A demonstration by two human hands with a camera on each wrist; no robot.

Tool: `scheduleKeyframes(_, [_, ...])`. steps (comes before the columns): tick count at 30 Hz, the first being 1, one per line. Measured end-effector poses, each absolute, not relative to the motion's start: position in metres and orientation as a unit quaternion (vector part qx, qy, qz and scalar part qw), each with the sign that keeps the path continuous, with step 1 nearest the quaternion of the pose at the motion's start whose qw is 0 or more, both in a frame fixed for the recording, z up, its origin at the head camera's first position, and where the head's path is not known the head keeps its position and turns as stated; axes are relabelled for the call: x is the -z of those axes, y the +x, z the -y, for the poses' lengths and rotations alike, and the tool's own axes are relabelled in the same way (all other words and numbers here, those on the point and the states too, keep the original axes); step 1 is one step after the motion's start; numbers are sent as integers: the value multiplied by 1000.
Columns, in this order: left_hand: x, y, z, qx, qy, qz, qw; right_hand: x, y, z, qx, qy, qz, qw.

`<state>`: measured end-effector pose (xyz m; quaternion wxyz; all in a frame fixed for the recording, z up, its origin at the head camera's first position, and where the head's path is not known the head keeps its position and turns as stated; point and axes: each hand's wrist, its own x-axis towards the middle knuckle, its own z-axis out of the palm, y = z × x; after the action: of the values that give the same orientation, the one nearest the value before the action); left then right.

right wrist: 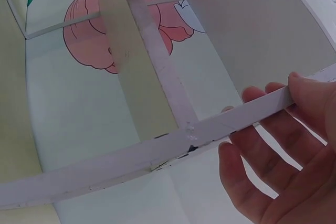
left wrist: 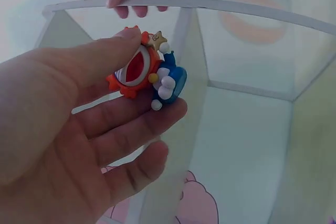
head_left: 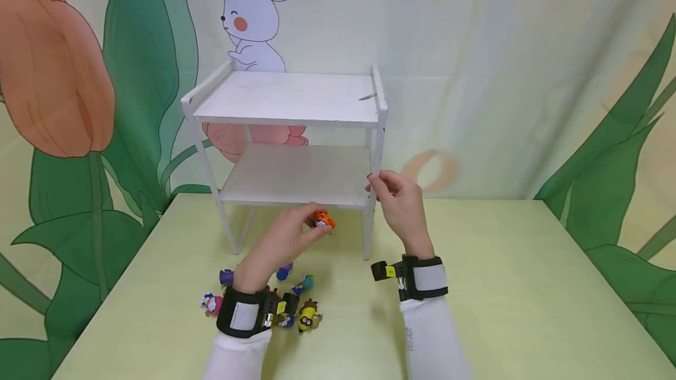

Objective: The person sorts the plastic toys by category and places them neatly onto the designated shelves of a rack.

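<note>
My left hand (head_left: 282, 236) pinches a small orange and blue figurine (head_left: 324, 219) between thumb and fingers, just in front of the lower shelf (head_left: 296, 177). Seen in the left wrist view, the figurine (left wrist: 170, 83) has an orange ring with a red and white middle, a blue body and a gold star. With thumb and fingers, my right hand (head_left: 404, 207) grips the front right leg of a white two-tier rack (head_left: 290, 95). In the right wrist view, fingers (right wrist: 254, 153) wrap round that leg (right wrist: 226, 121), whose paint is chipped.
On the pale green table (head_left: 502, 286), several small figurines lie near the left forearm, among them a yellow one (head_left: 307, 316), a pink one (head_left: 213, 304) and a blue one (head_left: 303, 284). The left wrist partly hides the group. A printed curtain (head_left: 502, 75) hangs behind the rack.
</note>
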<state>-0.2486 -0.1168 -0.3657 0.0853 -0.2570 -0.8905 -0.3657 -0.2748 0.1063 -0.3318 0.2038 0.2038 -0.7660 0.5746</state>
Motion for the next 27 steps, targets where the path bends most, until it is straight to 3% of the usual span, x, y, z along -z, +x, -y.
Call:
scheduleKeyframes(16, [352, -259, 106, 417, -235, 869, 126, 334, -267, -104, -572, 190, 771, 207])
scheduleKeyframes(27, [352, -278, 91, 453, -222, 839, 205, 329, -270, -102, -570, 192, 770, 210])
